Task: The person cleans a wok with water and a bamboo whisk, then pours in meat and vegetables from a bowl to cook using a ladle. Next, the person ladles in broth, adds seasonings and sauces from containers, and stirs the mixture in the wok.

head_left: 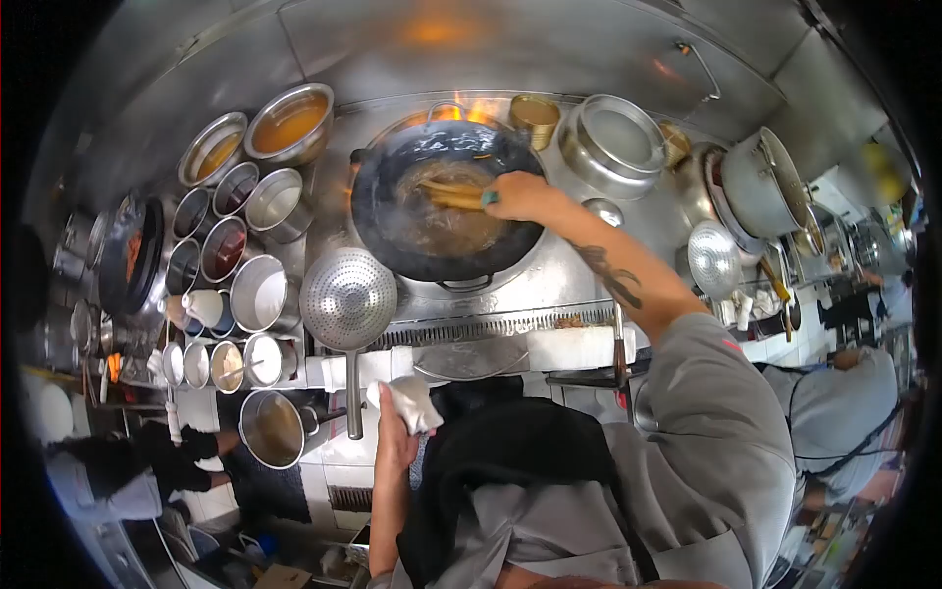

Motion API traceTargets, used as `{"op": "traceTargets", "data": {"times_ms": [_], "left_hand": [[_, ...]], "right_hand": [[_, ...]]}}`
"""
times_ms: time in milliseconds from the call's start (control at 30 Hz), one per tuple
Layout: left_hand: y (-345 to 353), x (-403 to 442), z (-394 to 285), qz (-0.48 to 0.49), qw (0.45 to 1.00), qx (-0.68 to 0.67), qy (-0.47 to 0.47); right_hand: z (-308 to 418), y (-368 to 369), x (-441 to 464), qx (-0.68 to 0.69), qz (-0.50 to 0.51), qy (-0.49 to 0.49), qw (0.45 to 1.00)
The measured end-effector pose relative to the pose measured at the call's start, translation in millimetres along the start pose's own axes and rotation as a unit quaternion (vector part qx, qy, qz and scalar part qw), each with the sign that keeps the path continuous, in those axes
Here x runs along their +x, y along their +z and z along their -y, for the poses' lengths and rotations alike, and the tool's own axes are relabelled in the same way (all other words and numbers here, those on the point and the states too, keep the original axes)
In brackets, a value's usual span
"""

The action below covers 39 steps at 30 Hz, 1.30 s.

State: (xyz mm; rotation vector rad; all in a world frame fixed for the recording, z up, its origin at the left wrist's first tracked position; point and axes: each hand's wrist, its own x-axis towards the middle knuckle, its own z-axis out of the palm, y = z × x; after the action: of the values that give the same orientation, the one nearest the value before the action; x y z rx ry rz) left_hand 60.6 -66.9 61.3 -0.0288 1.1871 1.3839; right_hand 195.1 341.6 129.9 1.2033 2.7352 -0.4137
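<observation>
Gripping a crumpled white cloth (407, 404) closest to me: left hand (395, 444), fingers curled in round it, no gap showing, far fingertips hidden by the folds. Just beyond, a perforated strainer (348, 297) lies left of the wok, handle pointing back over the edge of the counter (559, 277).

Farther on, the wok (461, 263) sits over the burner. My right hand (525, 196) reaches over its right side, fingers closed firmly round the green-banded end of a tan brush (449, 193), or what looks like one. Its free end is down in the cloudy liquid, steam drifting up. Flames (479, 106) lick behind the far rim.

Doing it well, my judgement: hold the banded end tight, lay the tips along the curve, sweep in short arcs, not so hard that liquid slops over the rim. Wrist above the steam, forearm clear of the flames, cloth well back.

Counts, near to far: cloth, one. Small pots (287, 358) in the front row at left, four. Perforated strainers, two: one beside the wok, one at far right (713, 257). Wok, one; brush, one, strands too blurred to number. Gold tin (537, 135) just behind the wok's right side, one. Bowls of orange liquid (275, 150), far left, two.
</observation>
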Motion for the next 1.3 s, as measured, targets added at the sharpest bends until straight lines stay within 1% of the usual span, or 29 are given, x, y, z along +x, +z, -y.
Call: {"op": "traceTargets", "data": {"times_ms": [33, 100, 167, 267, 300, 333, 367, 400, 433, 467, 500, 567, 600, 633, 667, 700, 800, 867, 900, 933, 967, 1000, 1033, 1067, 1100, 1133, 1233, 1267, 1300], "left_hand": [[5, 12, 0, 0.019, 1.0, 0.002, -0.011], [22, 45, 0, 0.063, 0.998, -0.005, -0.017], [48, 79, -2, 0.058, 0.997, -0.015, -0.045], [73, 141, 4, 0.088, 0.994, -0.041, -0.05], [85, 154, 5, 0.089, 0.994, -0.05, -0.047], [97, 162, 2, 0.059, 0.995, -0.053, -0.063], [108, 170, -1, 0.028, 0.995, -0.056, -0.077], [108, 184, 3, 0.038, 0.995, -0.06, -0.075], [112, 181, -1, 0.054, 0.993, -0.07, -0.082], [117, 181, -4, 0.053, 0.993, -0.071, -0.075], [119, 181, -8, 0.048, 0.994, -0.078, -0.062], [113, 188, -7, 0.08, 0.989, -0.109, -0.054], [102, 186, -5, 0.088, 0.987, -0.122, -0.049], [99, 181, -4, 0.066, 0.992, -0.102, -0.043], [95, 180, -4, 0.109, 0.987, -0.104, -0.059], [91, 180, -2, 0.154, 0.979, -0.106, -0.078], [89, 178, -3, 0.197, 0.97, -0.059, -0.128], [97, 153, -3, 0.123, 0.986, -0.038, -0.106], [98, 143, -4, 0.087, 0.991, -0.026, -0.094], [91, 141, -1, 0.079, 0.993, -0.005, -0.082], [84, 140, 0, 0.114, 0.989, -0.032, -0.087], [77, 140, 0, 0.15, 0.983, -0.057, -0.09], [70, 142, 1, 0.186, 0.975, -0.083, -0.093], [60, 154, 5, 0.23, 0.963, -0.095, -0.103], [64, 155, 4, 0.191, 0.972, -0.099, -0.097], [75, 157, 3, 0.154, 0.979, -0.103, -0.089], [120, 158, -8, 0.064, 0.989, -0.125, -0.056], [131, 157, -14, 0.039, 0.989, -0.138, -0.049], [137, 158, -16, 0.014, 0.988, -0.149, -0.044]], "right_hand": [[-17, -10, -21, 0.008, -0.05, 0.002, 0.999], [-24, -45, -85, 0.079, -0.136, 0.043, 0.987], [-61, -34, -131, 0.095, -0.243, 0.052, 0.964], [-66, -23, -221, 0.22, -0.234, 0.2, 0.926], [-81, 2, -247, 0.215, -0.252, 0.243, 0.912], [-102, 47, -270, 0.211, -0.268, 0.288, 0.895], [-116, 84, -294, 0.239, -0.25, 0.344, 0.873], [-130, 120, -319, 0.266, -0.232, 0.398, 0.847], [-141, 147, -341, 0.325, -0.18, 0.452, 0.811], [-157, 175, -372, 0.522, -0.149, 0.426, 0.724], [-169, 193, -397, 0.694, -0.108, 0.374, 0.606], [-176, 190, -397, 0.656, -0.1, 0.516, 0.542], [-176, 180, -393, 0.657, -0.114, 0.522, 0.532], [-166, 166, -392, 0.66, -0.129, 0.529, 0.517], [-154, 151, -390, 0.655, -0.172, 0.506, 0.534], [-153, 143, -386, 0.65, -0.186, 0.506, 0.535], [-143, 118, -372, 0.649, -0.223, 0.429, 0.587], [-135, 108, -358, 0.647, -0.246, 0.386, 0.61], [-127, 105, -348, 0.633, -0.249, 0.356, 0.641], [-117, 102, -338, 0.618, -0.255, 0.324, 0.67], [-111, 102, -329, 0.601, -0.262, 0.291, 0.697], [-113, 119, -319, 0.584, -0.249, 0.268, 0.725], [-116, 150, -301, 0.492, -0.305, 0.202, 0.79], [-112, 169, -288, 0.545, -0.231, 0.238, 0.77], [-112, 185, -279, 0.61, -0.127, 0.286, 0.728], [-100, 177, -267, 0.68, -0.021, 0.348, 0.645], [-97, 198, -244, 0.784, 0.037, 0.35, 0.511], [-101, 199, -241, 0.811, 0.015, 0.346, 0.472], [-97, 192, -241, 0.822, 0.012, 0.334, 0.462]]}}
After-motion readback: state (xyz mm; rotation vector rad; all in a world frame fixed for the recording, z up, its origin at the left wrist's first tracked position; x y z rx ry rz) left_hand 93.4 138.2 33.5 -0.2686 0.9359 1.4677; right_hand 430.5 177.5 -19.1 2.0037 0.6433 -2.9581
